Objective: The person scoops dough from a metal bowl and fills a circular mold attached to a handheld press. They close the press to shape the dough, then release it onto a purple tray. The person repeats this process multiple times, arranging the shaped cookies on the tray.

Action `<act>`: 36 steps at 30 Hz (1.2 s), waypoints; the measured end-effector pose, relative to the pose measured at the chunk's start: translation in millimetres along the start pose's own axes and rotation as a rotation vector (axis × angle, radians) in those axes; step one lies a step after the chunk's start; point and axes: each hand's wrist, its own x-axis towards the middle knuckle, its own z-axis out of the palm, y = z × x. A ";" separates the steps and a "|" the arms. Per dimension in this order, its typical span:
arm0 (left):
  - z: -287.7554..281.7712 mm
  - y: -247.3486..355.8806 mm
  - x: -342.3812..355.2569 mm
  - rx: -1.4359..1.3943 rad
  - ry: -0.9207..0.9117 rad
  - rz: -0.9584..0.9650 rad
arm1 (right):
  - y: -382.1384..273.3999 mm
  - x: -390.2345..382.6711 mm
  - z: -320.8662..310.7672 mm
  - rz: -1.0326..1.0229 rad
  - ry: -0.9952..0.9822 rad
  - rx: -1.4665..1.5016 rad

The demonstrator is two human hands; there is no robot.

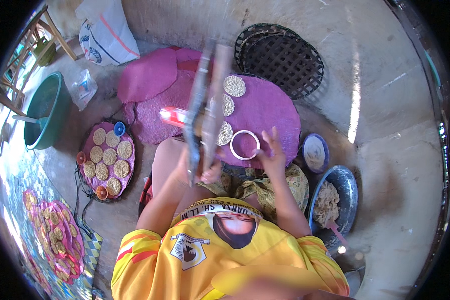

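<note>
Now L hand (195,167) w/ grip clamped on blurred long tool (205,100); R hand (271,150) fingers spread, touching white ring (245,145) on purple mat (270,115).

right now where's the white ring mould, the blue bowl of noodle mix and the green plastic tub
white ring mould (244,144): head view, on its lower rim
blue bowl of noodle mix (349,181): head view, on its bare right wall
green plastic tub (55,95): head view, on its right-hand outer wall
</note>
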 end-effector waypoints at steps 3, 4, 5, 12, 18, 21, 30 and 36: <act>14.1 -35.8 23.8 0.068 0.201 -0.272 | -20.5 12.1 -27.9 0.053 -0.026 0.649; 18.5 -49.6 32.7 0.081 0.234 -0.360 | -27.6 15.5 -39.8 0.013 -0.024 0.822; 21.6 -59.8 41.5 0.123 0.224 -0.432 | -34.3 16.9 -50.6 -0.075 -0.075 0.902; 42.6 -96.1 91.9 1.226 0.557 -0.046 | -58.9 2.6 -118.7 -0.140 0.153 1.024; 51.1 -72.6 132.7 2.568 0.063 0.799 | -59.9 4.7 -113.4 0.039 0.166 0.919; 47.9 -53.6 150.8 2.480 -0.198 0.665 | -46.6 10.8 -108.8 -0.055 0.048 0.911; 49.1 -4.6 186.1 2.389 0.538 1.134 | -56.9 -34.7 -71.0 -0.094 0.310 0.169; 75.0 6.1 168.0 1.987 -0.099 0.257 | -35.0 -15.2 -117.2 -0.295 0.251 -0.097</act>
